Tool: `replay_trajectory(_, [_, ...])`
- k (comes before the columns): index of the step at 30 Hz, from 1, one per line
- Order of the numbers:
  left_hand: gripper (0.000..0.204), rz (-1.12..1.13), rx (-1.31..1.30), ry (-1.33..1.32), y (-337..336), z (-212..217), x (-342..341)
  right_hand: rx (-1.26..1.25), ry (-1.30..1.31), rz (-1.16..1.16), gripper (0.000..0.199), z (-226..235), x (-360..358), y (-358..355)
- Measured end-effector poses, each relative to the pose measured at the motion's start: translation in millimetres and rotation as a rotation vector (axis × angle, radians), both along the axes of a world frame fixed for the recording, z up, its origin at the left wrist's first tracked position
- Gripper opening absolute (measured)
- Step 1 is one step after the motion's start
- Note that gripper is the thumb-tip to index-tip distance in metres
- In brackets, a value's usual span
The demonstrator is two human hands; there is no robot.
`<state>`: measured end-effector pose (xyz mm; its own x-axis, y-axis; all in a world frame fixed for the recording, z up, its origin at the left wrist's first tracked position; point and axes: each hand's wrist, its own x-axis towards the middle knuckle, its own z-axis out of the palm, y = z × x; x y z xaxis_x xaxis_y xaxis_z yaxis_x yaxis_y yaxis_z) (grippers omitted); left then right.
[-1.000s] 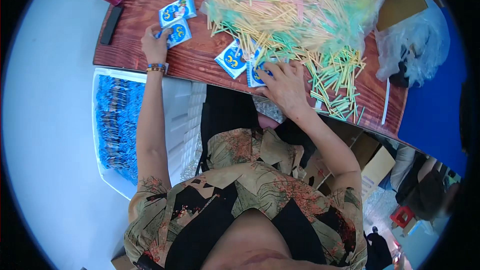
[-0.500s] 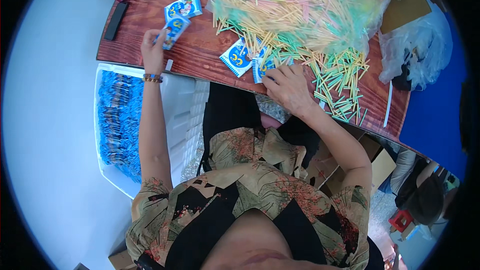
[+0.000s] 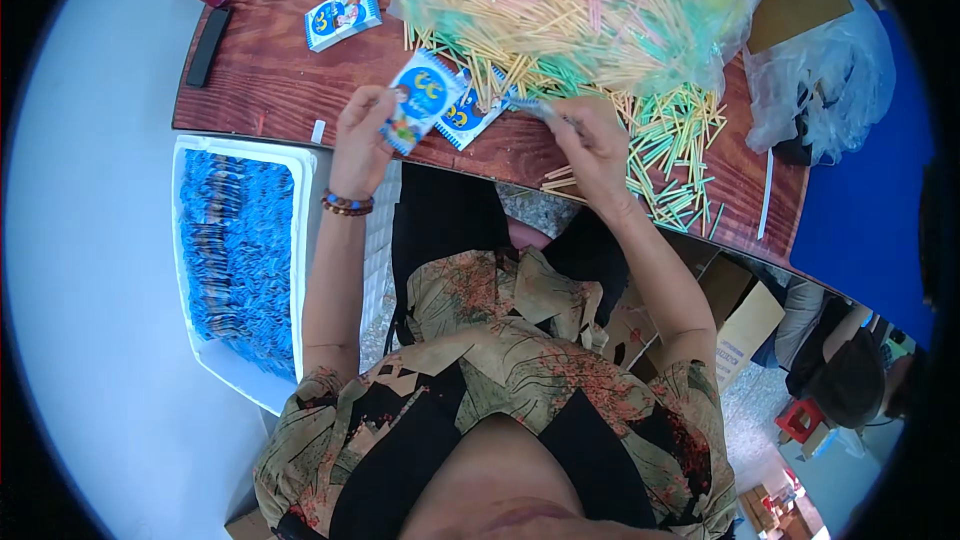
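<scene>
A white box [image 3: 300, 202] of blue packets [image 3: 240, 240] stands left, by the bench [image 3: 265, 80]. The left hand [image 3: 363, 135] pinches an upright packet [image 3: 427, 98] near one edge — probably to leave its face uncovered. Beyond, sticks overlap a flat packet [image 3: 466, 124]. The right hand [image 3: 594, 140] pinches what looks like an edge-on packet [image 3: 532, 107]. Loose sticks [image 3: 682, 145] clutter the right, below a bulging bag [image 3: 620, 5].

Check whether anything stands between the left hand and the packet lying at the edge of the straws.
Yes: in this view the held packet is between the left hand and the lying packet, partly hiding it. A few straws also overlap its upper part.
</scene>
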<state>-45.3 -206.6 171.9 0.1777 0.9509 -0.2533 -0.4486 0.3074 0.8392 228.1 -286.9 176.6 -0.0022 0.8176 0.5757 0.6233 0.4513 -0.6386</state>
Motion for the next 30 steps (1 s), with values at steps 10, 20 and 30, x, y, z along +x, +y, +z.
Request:
replay_trajectory(10, [0.008,-0.345,0.356,0.571,-41.8,13.6,24.8,-0.266,0.982,-0.073,0.013,5.8,28.9,33.6])
replay_trajectory(20, [0.013,-0.533,0.597,1.024,-54.8,20.2,44.2,-0.457,0.738,-0.044,0.024,38.7,-24.4,58.9])
replay_trajectory(30, [0.056,-0.488,0.694,1.13,-61.6,20.8,25.8,-0.608,0.101,-0.071,0.026,12.2,-27.3,70.7])
